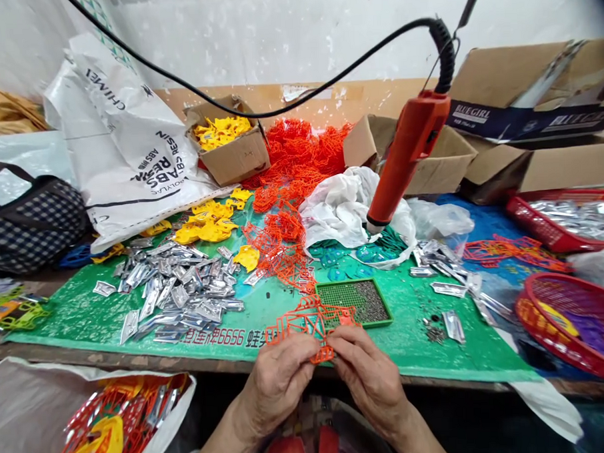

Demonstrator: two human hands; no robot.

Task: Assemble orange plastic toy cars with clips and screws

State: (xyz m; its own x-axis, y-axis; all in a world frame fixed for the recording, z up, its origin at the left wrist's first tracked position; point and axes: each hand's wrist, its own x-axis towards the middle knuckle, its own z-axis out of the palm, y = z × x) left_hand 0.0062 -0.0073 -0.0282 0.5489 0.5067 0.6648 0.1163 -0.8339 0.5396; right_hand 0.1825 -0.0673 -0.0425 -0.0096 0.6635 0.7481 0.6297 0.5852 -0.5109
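Near the table's front edge, an orange plastic lattice frame (pixel 306 318) is pinched between both hands. My left hand (pixel 282 373) grips its lower left side, and my right hand (pixel 369 372) grips its right side. Fingertips cover parts of the frame. Just behind it lies a green mesh tray (pixel 352 284) with many small dark metal pieces, perhaps screws. An orange electric screwdriver (pixel 408 156) hangs tip down from a black cable, above and to the right of the hands. Beyond the tray, orange lattice frames (pixel 285 244) are piled up.
Silvery metal plates (pixel 182 285) lie heaped at left, beside yellow plastic parts (pixel 206 224). A box of yellow parts (pixel 233 153) and a white sack (pixel 123 141) stand behind. Red baskets (pixel 529 323) sit at right. An open bag (pixel 163 419) of assembled pieces is at lower left.
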